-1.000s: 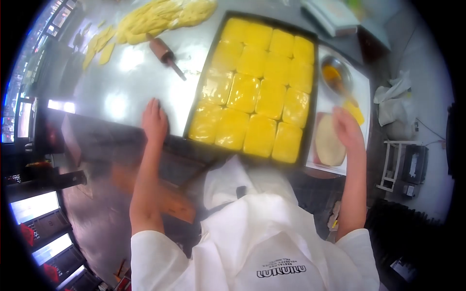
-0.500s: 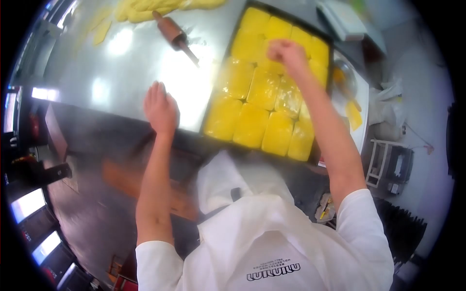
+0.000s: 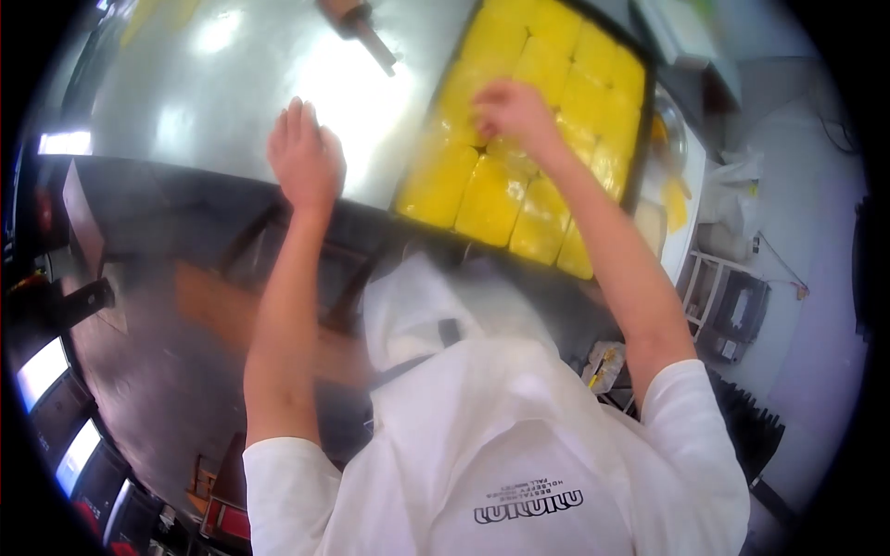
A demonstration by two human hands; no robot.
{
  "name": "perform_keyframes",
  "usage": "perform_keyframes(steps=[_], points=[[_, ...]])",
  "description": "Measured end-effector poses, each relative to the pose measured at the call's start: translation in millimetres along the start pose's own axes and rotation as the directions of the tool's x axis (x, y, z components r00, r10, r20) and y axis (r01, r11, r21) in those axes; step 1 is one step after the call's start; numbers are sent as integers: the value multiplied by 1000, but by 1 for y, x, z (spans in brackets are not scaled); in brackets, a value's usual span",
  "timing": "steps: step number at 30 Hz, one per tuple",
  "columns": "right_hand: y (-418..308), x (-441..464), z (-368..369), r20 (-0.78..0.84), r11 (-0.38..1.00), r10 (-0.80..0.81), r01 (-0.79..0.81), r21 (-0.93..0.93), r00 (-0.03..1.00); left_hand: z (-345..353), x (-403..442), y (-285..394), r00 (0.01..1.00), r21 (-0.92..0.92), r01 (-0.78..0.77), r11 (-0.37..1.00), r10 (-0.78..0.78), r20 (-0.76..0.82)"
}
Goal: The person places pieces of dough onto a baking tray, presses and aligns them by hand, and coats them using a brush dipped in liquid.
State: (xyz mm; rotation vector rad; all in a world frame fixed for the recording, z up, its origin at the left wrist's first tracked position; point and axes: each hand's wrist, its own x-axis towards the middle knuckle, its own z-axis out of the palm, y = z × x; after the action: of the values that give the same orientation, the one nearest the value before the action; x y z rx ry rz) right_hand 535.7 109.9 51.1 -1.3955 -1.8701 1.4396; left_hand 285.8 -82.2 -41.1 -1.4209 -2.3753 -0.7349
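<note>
A dark baking tray (image 3: 648,120) carries rows of glossy yellow dough pieces (image 3: 491,199), packed close together. Over the middle of these pieces is my right hand (image 3: 514,116), its fingers curled together; whatever is in them, if anything, is hidden. To the left of the tray, my left hand (image 3: 304,156) lies flat near the front edge of the metal table (image 3: 232,102), with its fingers stretched out and nothing in it. A brown rolling pin (image 3: 347,17) lies on the table beyond my left hand, partly cut off at the top of the view.
Right of the tray stands a metal bowl (image 3: 669,125), with a yellow-bladed scraper (image 3: 674,206) near it. A wooden board or bench (image 3: 255,315) sits below the table edge. On the far right a grey crate (image 3: 739,310) rests on the floor.
My right hand has moved left across the dough pieces, fingers still curled. My left hand stays flat on the table. The view has shifted, so the table and tray appear higher.
</note>
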Motion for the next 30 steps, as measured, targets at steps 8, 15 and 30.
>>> perform_keyframes(steps=[8,15,30], points=[[3,-43,27,68,993,63,-70,100,996,-2,4,2,1000,24,11,1000,-11,16],[3,-81,55,-31,996,-71,73,60,997,2,4,1,1000,1,24,1000,-24,-4],[-55,-117,16,-150,972,-176,196,132,973,0,-2,1,999,-8,21,1000,-21,31]])
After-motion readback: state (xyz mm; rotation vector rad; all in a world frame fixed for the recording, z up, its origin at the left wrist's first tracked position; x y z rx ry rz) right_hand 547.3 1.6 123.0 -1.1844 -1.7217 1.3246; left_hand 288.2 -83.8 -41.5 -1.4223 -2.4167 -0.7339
